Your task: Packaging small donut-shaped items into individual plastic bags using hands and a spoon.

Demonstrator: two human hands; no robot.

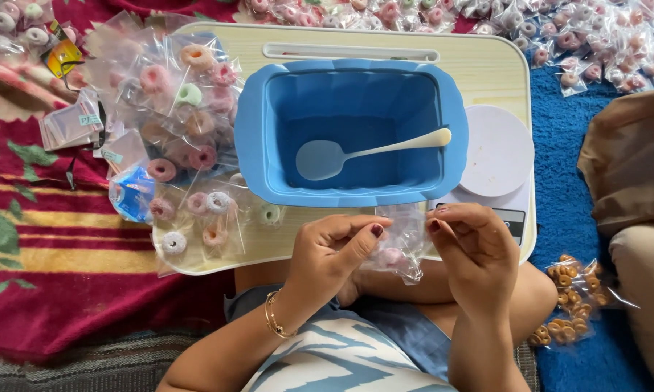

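My left hand (pixel 336 250) and my right hand (pixel 472 243) both pinch one small clear plastic bag (pixel 402 243) just in front of the lap table's near edge. A pink ring-shaped piece lies inside the bag. Beyond my hands stands a blue rectangular tub (pixel 350 127) with a white spoon (pixel 363 154) resting in it. A pile of small clear bags with coloured rings (pixel 189 123) covers the left side of the pale wooden lap table (pixel 479 62). A gold bracelet circles my left wrist.
A white kitchen scale (pixel 495 156) sits right of the tub. More filled bags (pixel 574 36) lie along the far edge on the blue carpet. A bag of orange rings (pixel 566 297) rests by my right knee. Empty bags (pixel 73 123) lie on the red blanket. Another person's knee (pixel 632 189) is at right.
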